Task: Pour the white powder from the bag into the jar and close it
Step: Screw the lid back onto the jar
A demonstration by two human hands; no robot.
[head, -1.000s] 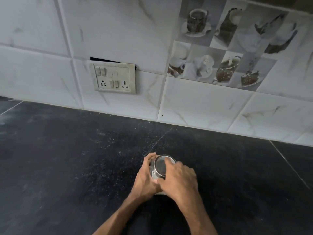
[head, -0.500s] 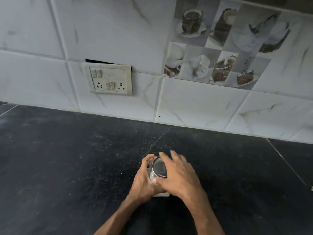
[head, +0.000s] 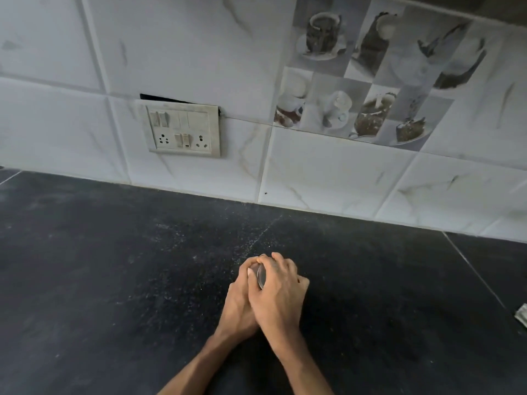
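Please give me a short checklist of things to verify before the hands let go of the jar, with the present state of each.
1. Left hand wrapped around the jar: ok.
2. Right hand covers the lid from above: ok.
3. Lid fully tightened: cannot tell, only a sliver of metal shows between the hands.
4. Jar upright on the counter: cannot tell, the hands hide its body and base.
5. Counter free of spilled powder: not ok, fine white specks lie scattered around the hands.
6. Bag out of the way: cannot tell, only a scrap of packaging shows at the right edge.
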